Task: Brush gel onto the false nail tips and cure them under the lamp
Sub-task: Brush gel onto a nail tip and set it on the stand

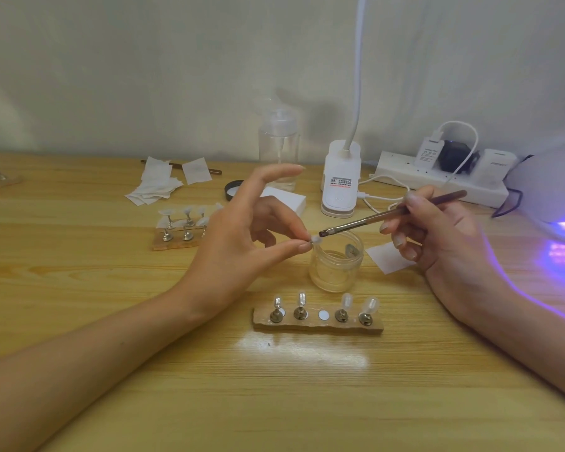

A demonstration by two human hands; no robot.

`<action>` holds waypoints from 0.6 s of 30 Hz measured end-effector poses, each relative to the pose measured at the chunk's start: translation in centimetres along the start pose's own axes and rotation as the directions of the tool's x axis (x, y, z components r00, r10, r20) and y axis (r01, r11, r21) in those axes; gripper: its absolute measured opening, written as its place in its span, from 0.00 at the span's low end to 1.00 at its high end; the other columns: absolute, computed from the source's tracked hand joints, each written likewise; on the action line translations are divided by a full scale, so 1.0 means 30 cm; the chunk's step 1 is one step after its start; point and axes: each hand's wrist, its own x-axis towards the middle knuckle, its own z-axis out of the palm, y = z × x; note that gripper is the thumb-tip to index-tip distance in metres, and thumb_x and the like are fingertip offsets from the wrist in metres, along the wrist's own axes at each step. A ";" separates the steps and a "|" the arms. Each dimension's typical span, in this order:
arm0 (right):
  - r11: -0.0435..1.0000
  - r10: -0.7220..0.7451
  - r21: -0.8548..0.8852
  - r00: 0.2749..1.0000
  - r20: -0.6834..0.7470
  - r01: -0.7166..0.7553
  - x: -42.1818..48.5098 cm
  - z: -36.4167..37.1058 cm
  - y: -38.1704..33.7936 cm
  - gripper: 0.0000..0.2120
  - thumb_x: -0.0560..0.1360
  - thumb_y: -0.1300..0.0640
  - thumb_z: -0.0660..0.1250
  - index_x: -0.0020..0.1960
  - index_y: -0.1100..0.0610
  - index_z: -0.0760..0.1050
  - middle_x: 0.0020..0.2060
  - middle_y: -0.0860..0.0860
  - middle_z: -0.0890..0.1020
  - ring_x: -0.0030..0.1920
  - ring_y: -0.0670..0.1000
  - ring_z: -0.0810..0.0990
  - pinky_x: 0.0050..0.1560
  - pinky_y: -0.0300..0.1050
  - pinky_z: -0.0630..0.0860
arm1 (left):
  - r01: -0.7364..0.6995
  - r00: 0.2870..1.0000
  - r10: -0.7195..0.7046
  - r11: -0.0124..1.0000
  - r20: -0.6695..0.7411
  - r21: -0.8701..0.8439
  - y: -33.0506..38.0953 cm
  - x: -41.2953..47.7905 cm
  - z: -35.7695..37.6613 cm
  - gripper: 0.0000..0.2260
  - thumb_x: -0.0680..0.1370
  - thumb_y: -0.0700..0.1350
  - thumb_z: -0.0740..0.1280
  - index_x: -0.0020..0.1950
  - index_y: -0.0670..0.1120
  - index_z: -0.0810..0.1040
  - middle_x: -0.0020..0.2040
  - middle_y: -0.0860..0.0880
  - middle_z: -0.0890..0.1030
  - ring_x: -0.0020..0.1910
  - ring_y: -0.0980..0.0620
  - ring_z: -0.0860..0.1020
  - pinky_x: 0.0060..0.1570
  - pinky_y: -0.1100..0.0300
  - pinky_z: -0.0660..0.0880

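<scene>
Over one jar (336, 265) | left fingers (291, 247) pinch one tip (316, 239) | right fingers (419, 203) grip one brush (366, 220) | four tips (346, 300) racked

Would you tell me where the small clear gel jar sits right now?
Head view, right of centre: the small clear jar stands on the wooden table, behind the near wooden nail-stand strip.

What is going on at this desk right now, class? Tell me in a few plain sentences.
A person is brushing gel onto a false nail tip. The left hand pinches it above the open gel jar, while the right hand holds the brush with its bristles at the tip. On the near holder strip four tips stand and the middle spot is empty. The cure lamp at the right edge glows purple.
</scene>
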 end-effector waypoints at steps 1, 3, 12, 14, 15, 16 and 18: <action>1.000 0.001 -0.004 1.000 0.004 -0.001 0.001 0.000 0.001 0.08 0.73 0.49 0.69 0.38 0.51 0.74 0.33 0.52 0.83 0.29 0.45 0.75 0.27 0.33 0.69 | 0.002 1.000 -0.002 1.000 0.000 0.003 0.000 0.000 0.000 0.32 0.73 0.35 0.77 0.73 0.51 0.68 0.42 0.50 0.85 0.46 0.48 0.85 0.43 0.49 0.80; 1.000 0.000 -0.014 1.000 0.020 0.001 0.003 -0.001 0.005 0.11 0.74 0.48 0.72 0.39 0.51 0.73 0.33 0.53 0.83 0.29 0.45 0.75 0.27 0.33 0.69 | -0.002 1.000 0.002 1.000 -0.002 0.013 0.002 0.001 0.001 0.32 0.73 0.36 0.77 0.73 0.51 0.68 0.42 0.51 0.85 0.46 0.49 0.85 0.41 0.50 0.79; 1.000 0.021 -0.002 0.999 -0.030 -0.021 0.005 -0.005 0.010 0.10 0.72 0.49 0.68 0.41 0.54 0.72 0.32 0.54 0.82 0.26 0.45 0.73 0.23 0.33 0.66 | 0.007 1.000 -0.007 1.000 -0.002 0.018 0.002 0.001 0.001 0.32 0.73 0.36 0.77 0.72 0.50 0.68 0.42 0.51 0.85 0.45 0.50 0.84 0.39 0.52 0.78; 1.000 0.016 0.003 0.999 -0.047 -0.016 0.007 -0.006 0.010 0.10 0.73 0.50 0.67 0.42 0.55 0.71 0.31 0.53 0.82 0.25 0.45 0.72 0.23 0.33 0.66 | 0.006 1.000 -0.006 1.000 -0.002 0.022 0.001 0.002 0.002 0.32 0.73 0.36 0.77 0.72 0.50 0.68 0.42 0.52 0.85 0.45 0.50 0.84 0.38 0.55 0.77; 1.000 0.007 0.003 0.999 -0.042 -0.007 0.008 -0.006 0.010 0.10 0.75 0.51 0.67 0.42 0.55 0.70 0.32 0.53 0.83 0.25 0.44 0.72 0.23 0.32 0.66 | 0.005 1.000 -0.005 1.000 -0.001 0.024 0.001 0.002 0.002 0.31 0.73 0.36 0.77 0.72 0.50 0.68 0.42 0.52 0.85 0.45 0.51 0.84 0.37 0.56 0.77; 1.000 -0.001 0.004 1.000 -0.029 0.001 0.008 -0.006 0.009 0.10 0.76 0.51 0.68 0.42 0.55 0.70 0.32 0.52 0.83 0.25 0.44 0.72 0.24 0.32 0.66 | 0.003 1.000 -0.003 1.000 0.000 0.025 0.001 0.003 0.003 0.31 0.73 0.36 0.77 0.72 0.50 0.68 0.42 0.52 0.85 0.45 0.51 0.84 0.37 0.56 0.76; 1.000 -0.005 0.004 1.000 0.010 0.005 0.007 -0.004 0.007 0.11 0.75 0.48 0.68 0.42 0.54 0.70 0.33 0.52 0.84 0.26 0.44 0.72 0.24 0.32 0.65 | 0.003 1.000 -0.003 1.000 -0.002 0.024 0.001 0.003 0.003 0.31 0.73 0.36 0.77 0.72 0.50 0.68 0.41 0.52 0.85 0.45 0.51 0.84 0.36 0.54 0.75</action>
